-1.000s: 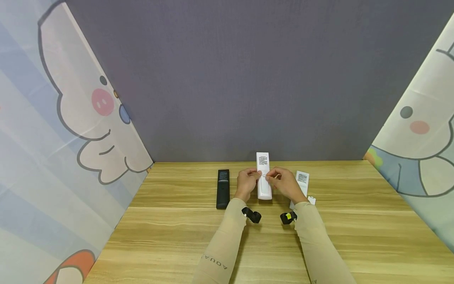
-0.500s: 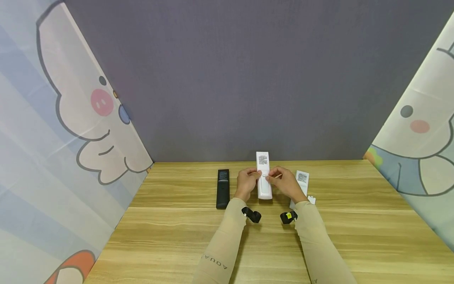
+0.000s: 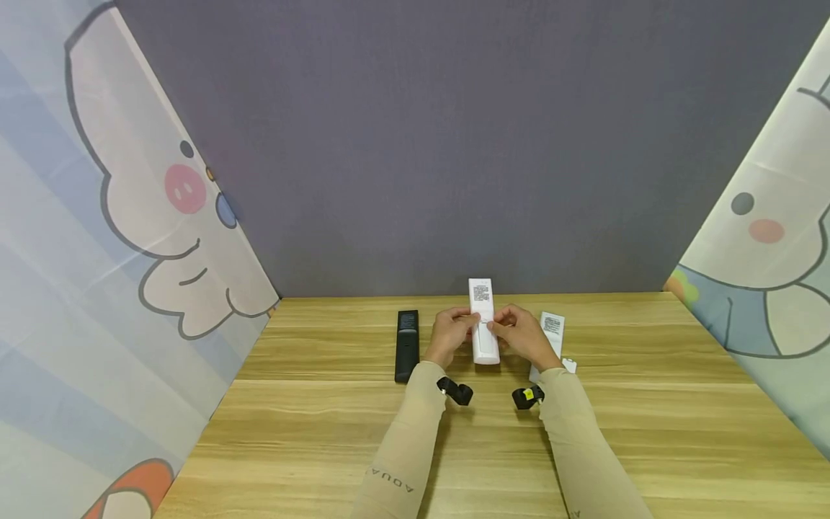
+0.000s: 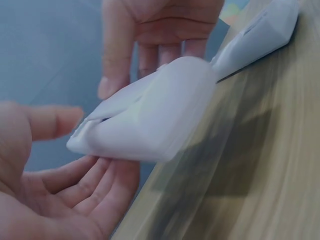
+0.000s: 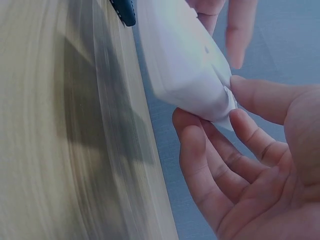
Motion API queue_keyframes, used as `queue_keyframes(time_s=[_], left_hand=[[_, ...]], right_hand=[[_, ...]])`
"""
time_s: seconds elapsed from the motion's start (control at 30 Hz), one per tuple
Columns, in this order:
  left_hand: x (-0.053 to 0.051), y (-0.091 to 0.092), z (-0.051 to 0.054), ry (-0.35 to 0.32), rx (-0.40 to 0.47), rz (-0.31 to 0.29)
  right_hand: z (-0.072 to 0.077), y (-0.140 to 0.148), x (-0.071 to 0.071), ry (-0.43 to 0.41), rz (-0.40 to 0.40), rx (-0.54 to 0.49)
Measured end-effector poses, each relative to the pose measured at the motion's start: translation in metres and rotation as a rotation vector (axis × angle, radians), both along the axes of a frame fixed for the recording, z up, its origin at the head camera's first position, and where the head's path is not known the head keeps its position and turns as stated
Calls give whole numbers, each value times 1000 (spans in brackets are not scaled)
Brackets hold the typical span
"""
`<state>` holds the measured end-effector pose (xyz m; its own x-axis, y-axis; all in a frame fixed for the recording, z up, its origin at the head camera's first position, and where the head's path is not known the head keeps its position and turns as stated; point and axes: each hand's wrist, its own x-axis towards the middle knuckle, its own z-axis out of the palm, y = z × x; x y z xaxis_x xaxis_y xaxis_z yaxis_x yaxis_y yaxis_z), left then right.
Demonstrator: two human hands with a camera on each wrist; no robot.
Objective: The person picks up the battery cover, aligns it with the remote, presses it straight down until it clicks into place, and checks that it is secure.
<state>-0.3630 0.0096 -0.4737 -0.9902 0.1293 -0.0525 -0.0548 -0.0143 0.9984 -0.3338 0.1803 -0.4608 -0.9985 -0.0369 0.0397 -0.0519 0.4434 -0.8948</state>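
A white remote control (image 3: 481, 303), back side up with a printed label, is held above the table between both hands. The left hand (image 3: 450, 334) grips its left edge, thumb on top and fingers beneath. From the right, the right hand (image 3: 522, 336) has its thumb at the battery cover (image 3: 485, 339) and fingers at the side and underside. In the left wrist view the white remote (image 4: 150, 110) shows a narrow dark gap along the cover's edge. The right wrist view shows the right thumb touching the remote (image 5: 185, 65) near the cover's end.
A black remote (image 3: 407, 347) lies left of the hands on the wooden table (image 3: 311, 432). Another white remote (image 3: 553, 328) lies at the right, partly hidden by the right hand and sleeve, with a small white piece (image 3: 569, 365) beside it. A grey panel (image 3: 415, 144) stands behind.
The left wrist has shifted slightly left, and the held remote has moved a little right. The right hand's index finger has moved down closer to the remote's side.
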Motion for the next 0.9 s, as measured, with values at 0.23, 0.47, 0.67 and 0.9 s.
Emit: queue_keyframes(time_s=[0.23,0.47,0.67,0.9], left_hand=[[0,-8,4,-25,-2,-97],[2,-10,7,-17,-6,-89],[1,-8,5,-6,0,-79],[-1,-6,2,1,3,-82]], right_hand=[[-1,0,-1,-11,-5,1],[-1,-1,-1,-15,-11,-6],[-1,-1,-1,-15,-16,-9],[-1,-2,0,-15,-18,2]])
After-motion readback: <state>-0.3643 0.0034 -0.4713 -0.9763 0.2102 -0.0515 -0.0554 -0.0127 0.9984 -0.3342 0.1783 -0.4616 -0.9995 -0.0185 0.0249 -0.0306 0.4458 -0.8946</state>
